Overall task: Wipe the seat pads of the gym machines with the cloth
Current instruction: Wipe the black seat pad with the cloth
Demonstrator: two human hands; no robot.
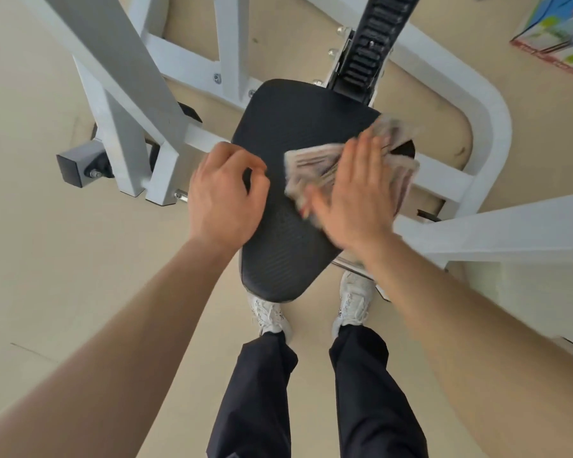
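A black ribbed seat pad [288, 133] of a white gym machine lies below me, narrow end toward my feet. My right hand [354, 196] lies flat, fingers spread, pressing a pale striped cloth [315, 163] onto the pad's right side; both are motion-blurred. The cloth spills over the pad's right edge. My left hand [225, 193] grips the pad's left edge, fingers curled onto the top surface.
White steel frame tubes [123, 104] surround the seat on the left, back and right. A black notched adjustment rail [368, 51] rises behind the pad. My white shoes [268, 315] stand on the beige floor just under the pad's front. A colourful mat [556, 31] lies at top right.
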